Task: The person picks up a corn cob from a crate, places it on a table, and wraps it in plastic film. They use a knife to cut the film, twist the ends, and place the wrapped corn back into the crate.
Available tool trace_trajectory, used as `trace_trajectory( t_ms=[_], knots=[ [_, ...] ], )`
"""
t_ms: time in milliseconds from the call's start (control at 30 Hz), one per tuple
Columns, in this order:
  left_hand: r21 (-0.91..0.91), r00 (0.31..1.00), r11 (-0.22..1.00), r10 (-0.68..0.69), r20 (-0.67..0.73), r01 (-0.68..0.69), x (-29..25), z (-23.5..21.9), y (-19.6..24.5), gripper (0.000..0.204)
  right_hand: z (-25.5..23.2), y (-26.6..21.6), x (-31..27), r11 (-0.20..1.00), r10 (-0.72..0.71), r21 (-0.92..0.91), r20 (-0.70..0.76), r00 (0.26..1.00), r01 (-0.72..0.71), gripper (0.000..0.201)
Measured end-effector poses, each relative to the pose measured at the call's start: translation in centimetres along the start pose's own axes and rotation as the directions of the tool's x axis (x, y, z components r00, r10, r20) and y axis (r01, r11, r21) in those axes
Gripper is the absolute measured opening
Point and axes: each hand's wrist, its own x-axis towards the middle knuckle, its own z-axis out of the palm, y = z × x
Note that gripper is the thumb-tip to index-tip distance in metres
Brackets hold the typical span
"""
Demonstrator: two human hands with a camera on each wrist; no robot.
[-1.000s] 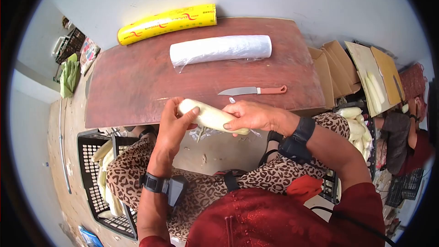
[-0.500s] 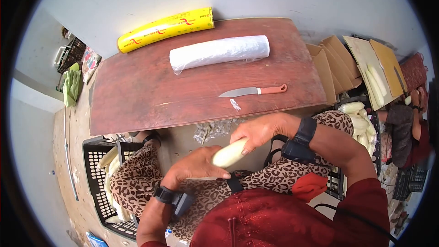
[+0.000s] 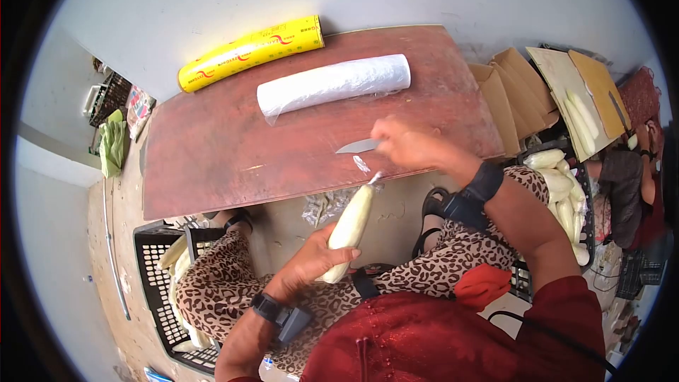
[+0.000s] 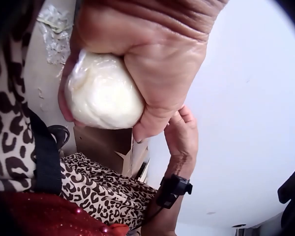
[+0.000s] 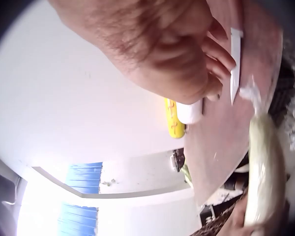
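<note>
My left hand (image 3: 311, 260) grips the lower part of a long, pale, gourd-like vegetable (image 3: 351, 221) wrapped in clear film. It is tilted upward, and a twisted tail of film (image 3: 375, 178) sticks out of its top end. Over the table, my right hand (image 3: 411, 146) hovers above the handle of a knife (image 3: 357, 146). From the right wrist view, its fingers (image 5: 221, 61) hang loosely curled beside the knife (image 5: 235, 61), whose blade lies on the table. In the left wrist view, the vegetable's rounded, film-covered end (image 4: 105, 93) shows between fingers and thumb.
A white film roll (image 3: 336, 86) and a yellow printed roll (image 3: 251, 55) lie on the red-brown table (image 3: 212, 148). A film scrap (image 3: 361, 163) sits near its front edge. Black crates of pale vegetables stand left (image 3: 159, 297) and right (image 3: 583, 233). Cardboard boxes (image 3: 520, 99) are at the right.
Both hands held the vegetable earlier and lowered it toward the lap. The right hand has since let go and moved up to the knife; the left has turned the vegetable more upright.
</note>
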Motion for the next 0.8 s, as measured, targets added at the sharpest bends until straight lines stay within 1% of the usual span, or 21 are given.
trace_trajectory(
  t_ms=[67,167,267,367,467,567,667,767,800],
  knots=[
    [0.000,0.998,0.999,0.038,-0.046,-0.038,0.4,-0.9,-0.9,0.045,0.0,2.3,0.3,0.953,0.015,-0.294,-0.212,0.977,-0.078,0.024],
    [-0.056,0.995,0.998,0.019,-0.096,-0.025,1.0,-1.8,-1.8,0.042,0.3,4.3,-0.1,0.922,0.146,-0.342,-0.123,0.982,-0.180,0.024],
    [-0.071,0.988,0.996,0.044,-0.151,-0.055,1.5,-1.9,-2.5,0.040,0.7,5.6,-0.1,0.940,0.120,-0.301,-0.148,0.982,-0.160,0.022],
    [-0.059,0.988,0.998,0.027,-0.153,-0.037,1.4,-2.0,-2.3,0.040,0.5,5.6,-0.4,0.946,0.128,-0.285,-0.108,0.986,-0.154,0.023],
    [-0.121,0.988,0.992,0.005,-0.152,-0.023,1.3,-1.9,-2.2,0.040,1.3,6.1,-0.7,0.938,-0.032,-0.344,-0.243,0.969,-0.055,0.025],
    [-0.171,0.992,0.985,0.007,-0.127,-0.029,1.1,-2.1,-2.0,0.040,0.7,5.6,-0.8,0.996,0.035,-0.071,-0.187,0.982,-0.049,0.027],
    [-0.163,0.992,0.986,0.005,-0.123,-0.025,1.1,-2.0,-2.0,0.039,1.5,3.1,-2.0,0.993,-0.113,-0.005,-0.226,0.968,0.115,0.026],
    [-0.159,0.993,0.987,-0.011,-0.119,-0.008,1.0,-1.9,-2.0,0.039,4.0,0.7,-3.0,0.982,-0.062,0.171,-0.125,0.990,0.083,0.026],
    [-0.159,0.992,0.987,-0.017,-0.123,-0.003,1.0,-1.8,-2.1,0.039,4.6,0.4,-3.4,0.972,-0.108,0.197,-0.112,0.988,0.128,0.027]
  ],
)
